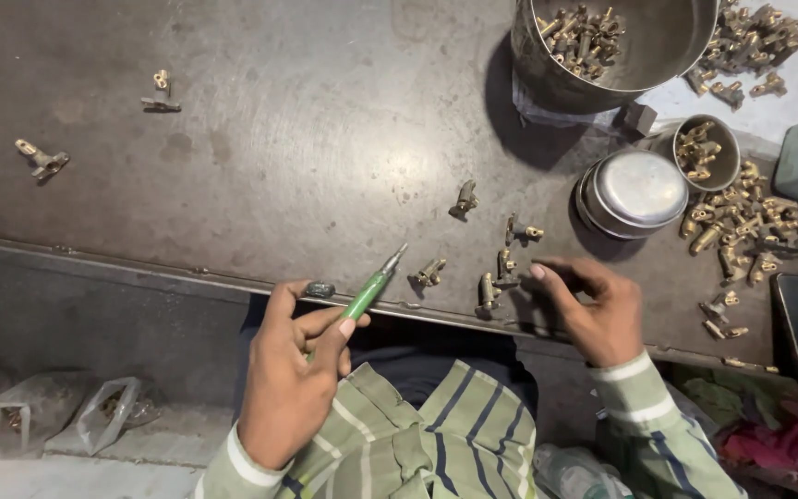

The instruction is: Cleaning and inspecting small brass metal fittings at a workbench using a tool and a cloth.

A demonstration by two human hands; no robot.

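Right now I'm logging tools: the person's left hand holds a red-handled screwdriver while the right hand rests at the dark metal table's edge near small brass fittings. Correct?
Not quite. The head view shows the left hand holding a green-handled screwdriver, not red. The right hand does rest at the dark metal table edge near small brass fittings.

One green-handled tool (pixel 368 292), three steel bowls (pixel 602 46), two plastic bags (pixel 108 411), two hands (pixel 288 379); brass fittings (pixel 741 217) uncountable.

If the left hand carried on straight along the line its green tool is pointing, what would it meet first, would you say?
The left hand points the green tool up and to the right. The first thing near that line looks like the small brass fitting by the table edge, though the tip may pass just above it; height is unclear.
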